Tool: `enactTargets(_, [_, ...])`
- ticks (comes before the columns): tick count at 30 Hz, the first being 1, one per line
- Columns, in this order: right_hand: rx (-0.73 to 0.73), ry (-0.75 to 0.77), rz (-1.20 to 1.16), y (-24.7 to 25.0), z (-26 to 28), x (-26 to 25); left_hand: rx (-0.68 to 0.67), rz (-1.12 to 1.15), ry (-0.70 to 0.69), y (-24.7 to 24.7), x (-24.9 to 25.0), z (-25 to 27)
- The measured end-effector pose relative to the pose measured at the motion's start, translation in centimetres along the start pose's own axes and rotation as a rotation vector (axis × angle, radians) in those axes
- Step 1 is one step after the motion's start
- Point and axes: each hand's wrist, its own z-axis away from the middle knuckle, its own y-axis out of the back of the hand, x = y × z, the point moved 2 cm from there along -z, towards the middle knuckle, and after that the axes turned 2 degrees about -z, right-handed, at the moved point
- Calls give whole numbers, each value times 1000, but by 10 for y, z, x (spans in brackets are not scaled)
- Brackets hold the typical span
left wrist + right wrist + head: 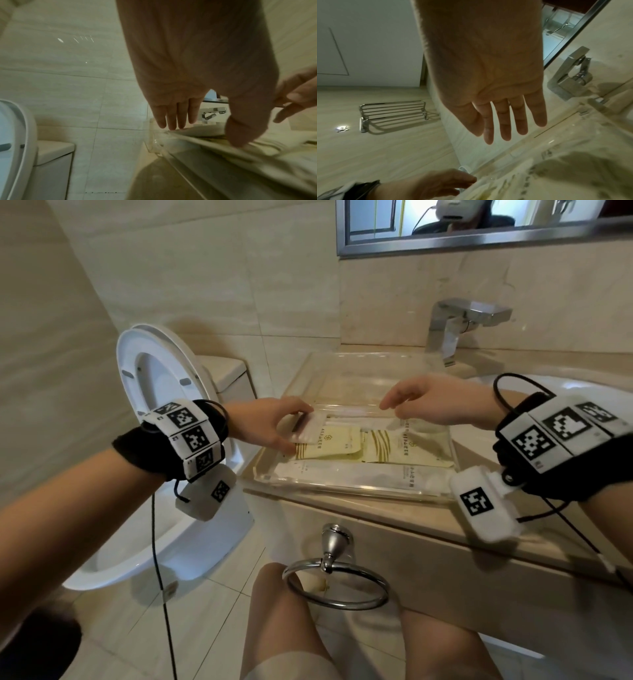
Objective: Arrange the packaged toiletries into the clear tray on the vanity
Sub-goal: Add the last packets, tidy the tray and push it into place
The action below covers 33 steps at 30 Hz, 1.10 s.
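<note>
A clear tray (342,490) sits on the beige vanity, with several flat packets lying in it. Among them are a pale yellow packet (330,445), a striped cream packet (407,451) and a long white packet (359,474) along the front wall. My left hand (296,428) reaches over the tray's left end and pinches a small white packet (310,429) between fingers and thumb, just above the yellow one. In the left wrist view the thumb (240,138) presses on the packets beside the tray wall (154,146). My right hand (394,405) hovers over the tray's middle with fingers (505,128) straight, holding nothing.
A chrome faucet (455,326) and the white sink basin (582,392) are right of the tray. A toilet (154,378) with its lid up stands to the left. A towel ring (335,583) hangs on the vanity front. The mirror (479,224) is above.
</note>
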Motion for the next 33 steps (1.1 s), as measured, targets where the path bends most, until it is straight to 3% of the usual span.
enactTargets(6, [-58,92,54,-3,-4,-24,92,-199,-38,0,-3,0])
enactTargets(13, [-107,142,127,-10,-17,-43,486,-169,-88,12,-20,6])
enactTargets(20, [-154,89,213,-19,-30,-42,640,-527,-363,0,-14,23])
enactTargets(25, [-128,43,181,-17,-34,-33,572,-657,-462,-12,-7,21])
enactTargets(33, [-123,2,151,-13,-32,-21,534,-615,-674,-11,-12,31])
